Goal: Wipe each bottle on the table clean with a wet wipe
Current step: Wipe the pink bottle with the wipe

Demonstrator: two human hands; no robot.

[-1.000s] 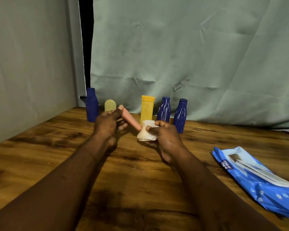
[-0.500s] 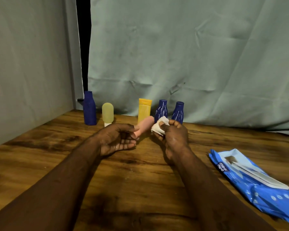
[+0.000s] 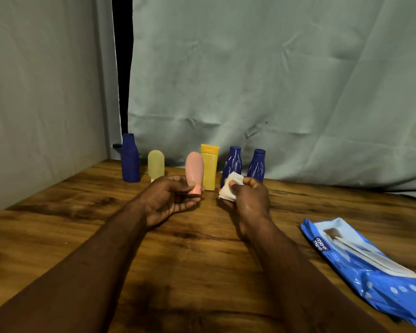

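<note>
Head view, wooden table (image 3: 202,272), grey-green cloth behind.

Left hand (image 3: 171,198): fingers curled, grasping the pink bottle (image 3: 194,171) low down, at its cap end. The bottle stands upright with its cap down and its rounded end up. Fingers pass under the cap, so it looks held off the table, though I cannot tell for sure.

Right hand (image 3: 247,198): clenched around the wipe (image 3: 228,188), which is bunched into a wad. A white corner pokes up past the thumb. Wipe and pink bottle are apart, not touching.

Far row, left to right: tall blue bottle (image 3: 130,162), pale bottle (image 3: 156,164), yellow bottle (image 3: 209,169), mid blue bottle (image 3: 232,164), right blue bottle (image 3: 257,164). All are upright. The pink bottle sits in front of the gap between pale and yellow, near the yellow one.

Pack (image 3: 360,260) lies near right, well apart from the hands.

Risks, as I judge them:
- The grip is low and on the narrow end, so most of the bottle stands above the fingers. A push from the wipe on the upper body could lever it out of the hand.
- Damp plastic and damp fingers would make that slip easier.
- The row is close behind. A dropped or swung bottle could hit the yellow one and topple its neighbours.
- A wadded wipe touches little surface and may miss patches.
- The right knuckles work just in front of the mid blue bottle, so a wide stroke could knock it.
</note>
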